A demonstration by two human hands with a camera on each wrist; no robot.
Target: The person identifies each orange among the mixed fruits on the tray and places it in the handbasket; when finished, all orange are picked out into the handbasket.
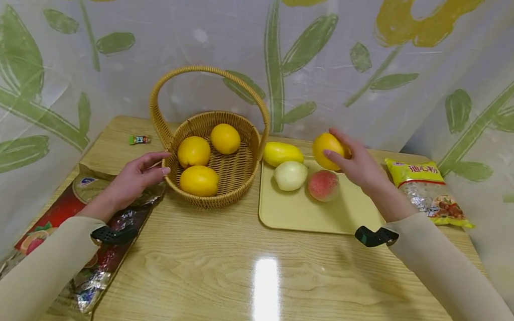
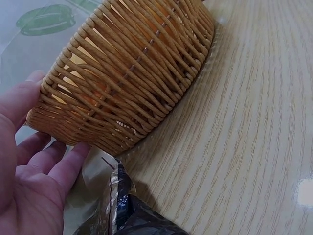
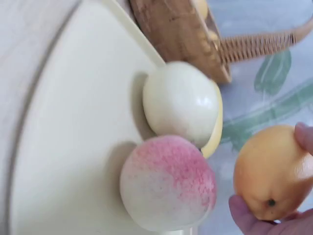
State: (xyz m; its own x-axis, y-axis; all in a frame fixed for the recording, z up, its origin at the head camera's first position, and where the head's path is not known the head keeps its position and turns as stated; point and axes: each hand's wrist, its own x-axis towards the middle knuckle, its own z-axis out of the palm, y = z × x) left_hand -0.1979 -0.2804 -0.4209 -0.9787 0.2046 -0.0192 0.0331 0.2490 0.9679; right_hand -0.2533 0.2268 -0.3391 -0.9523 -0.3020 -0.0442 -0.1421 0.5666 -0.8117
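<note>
In the head view my right hand [image 1: 352, 160] grips an orange [image 1: 326, 150] above the far part of the yellow tray [image 1: 306, 220]. The right wrist view shows the orange [image 3: 271, 171] between thumb and fingers, its dark stem spot visible. On the tray, a peach [image 3: 168, 183] lies beside a pale, rounded fruit [image 1: 290, 176], with an oblong yellow fruit [image 1: 282, 154] behind. My left hand [image 1: 140, 175] holds the left rim of a wicker basket [image 2: 127, 73], thumb at the edge and fingers against the outer wall. Inside sit three oranges [image 1: 198, 180].
A large dark-red foil bag [image 1: 54, 205] lies under my left forearm. Behind it is a small colourful packet [image 1: 140, 140]. A yellow and clear food bag [image 1: 431, 192] stands right of the tray. A flower-printed curtain [image 1: 158, 32] closes off the table's back.
</note>
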